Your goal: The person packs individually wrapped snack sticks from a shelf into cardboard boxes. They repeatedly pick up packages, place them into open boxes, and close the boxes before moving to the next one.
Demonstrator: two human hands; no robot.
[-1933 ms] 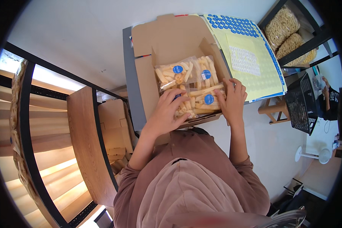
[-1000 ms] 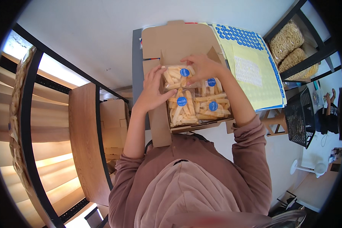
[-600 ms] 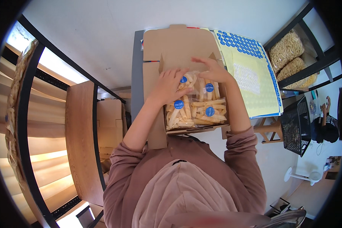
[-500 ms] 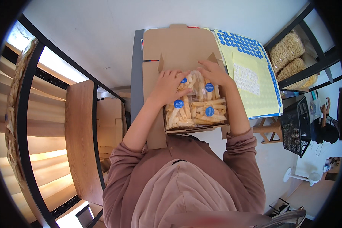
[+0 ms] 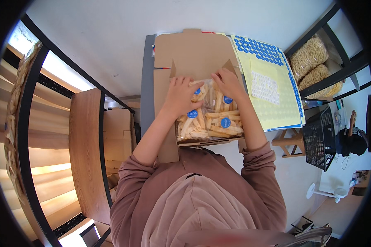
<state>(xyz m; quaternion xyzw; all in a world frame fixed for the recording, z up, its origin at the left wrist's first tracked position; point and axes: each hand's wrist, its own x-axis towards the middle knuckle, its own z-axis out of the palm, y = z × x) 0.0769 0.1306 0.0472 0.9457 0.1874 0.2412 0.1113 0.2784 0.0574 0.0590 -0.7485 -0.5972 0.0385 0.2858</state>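
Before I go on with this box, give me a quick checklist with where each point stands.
1. Lid of the cardboard box folded back: ok.
2. Front-left bag and front-right bag lying inside, side by side: ok.
3. Back-left bag uncovered: not ok, the left hand lies partly over it.
4. Back-right bag uncovered: not ok, the right hand overlaps it.
5. Fingers gripping or only pressing the bags: cannot tell.
6. Sticker sheets clear of both hands: ok, right of the box.
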